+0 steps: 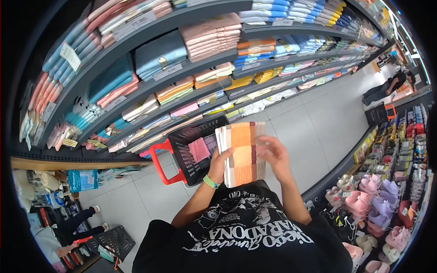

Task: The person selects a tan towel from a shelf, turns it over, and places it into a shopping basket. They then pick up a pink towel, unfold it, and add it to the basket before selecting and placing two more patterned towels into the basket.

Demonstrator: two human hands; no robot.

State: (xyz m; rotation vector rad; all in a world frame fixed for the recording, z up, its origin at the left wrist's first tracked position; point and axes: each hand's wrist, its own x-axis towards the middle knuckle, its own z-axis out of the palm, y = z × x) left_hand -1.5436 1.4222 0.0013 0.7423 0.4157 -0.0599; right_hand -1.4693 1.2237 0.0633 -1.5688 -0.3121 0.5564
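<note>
A folded plaid towel (241,159) in orange, white and maroon is held up in front of my chest. My left hand (219,166) grips its left edge, thumb across the front, with a green band (211,182) round the wrist. At the towel's right edge, my right hand (276,157) has its fingers apart and slightly bent, the fingertips overlapping the edge in this view. Behind the towel stands a black shopping basket (178,136) with a red handle (157,166). Inside it lie a pink folded cloth (199,149) and a purple checked one (210,143).
Shelves (205,7) full of folded towels curve along the far side. Pink and purple slippers (357,203) hang at the lower right. One person (393,85) is beside a basket (377,114) up the aisle; another person (75,223) stands at lower left near a dark basket (119,241).
</note>
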